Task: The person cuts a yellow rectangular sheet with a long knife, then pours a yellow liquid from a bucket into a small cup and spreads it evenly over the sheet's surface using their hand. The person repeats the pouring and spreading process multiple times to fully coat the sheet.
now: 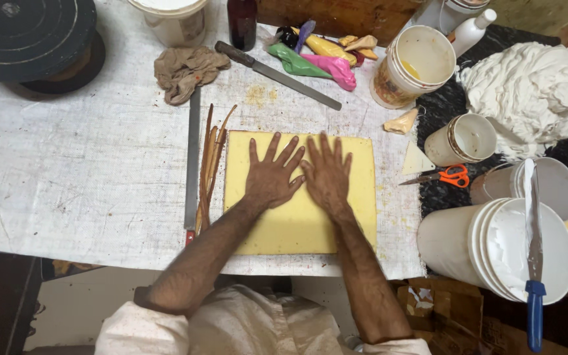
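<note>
scuffed white worktable (67,184), perhaps dark floor below.

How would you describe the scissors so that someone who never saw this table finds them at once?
Start from the yellow sponge slab under both hands in the middle of the table. Look to its right, past the slab's edge, onto the dark mat below the small white cup. The scissors lie there, the only tool with orange handles; the knives nearby have dark or blue ones.
</note>
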